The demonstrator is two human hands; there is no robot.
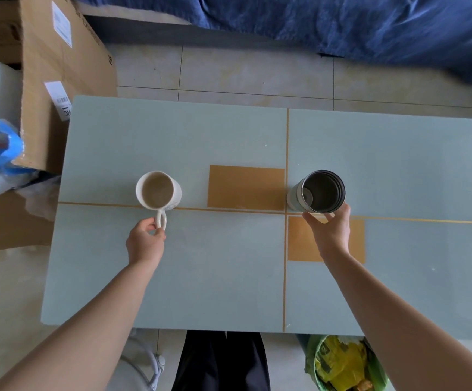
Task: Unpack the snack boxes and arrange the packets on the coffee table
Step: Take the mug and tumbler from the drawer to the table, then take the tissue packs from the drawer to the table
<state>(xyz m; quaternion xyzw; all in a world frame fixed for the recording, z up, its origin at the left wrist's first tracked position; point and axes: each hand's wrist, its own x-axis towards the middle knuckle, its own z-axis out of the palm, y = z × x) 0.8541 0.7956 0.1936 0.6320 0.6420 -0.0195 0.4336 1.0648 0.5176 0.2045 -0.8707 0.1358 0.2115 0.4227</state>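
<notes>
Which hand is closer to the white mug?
Left. The left hand pinches the white mug by its handle; the right hand is far across the table, gripping the metal cup.

Almost nothing can be read. The cardboard box (59,80), standing just off the coffee table's (172,142) far left corner, carries two white paper labels: the upper label (62,24) shows only blurred lines of print, and the lower label (59,100), at the box's edge nearest the table, bears a barcode and dark lettering too small to make out. Black printed characters on the box's side facing the table are cut off and illegible.
</notes>
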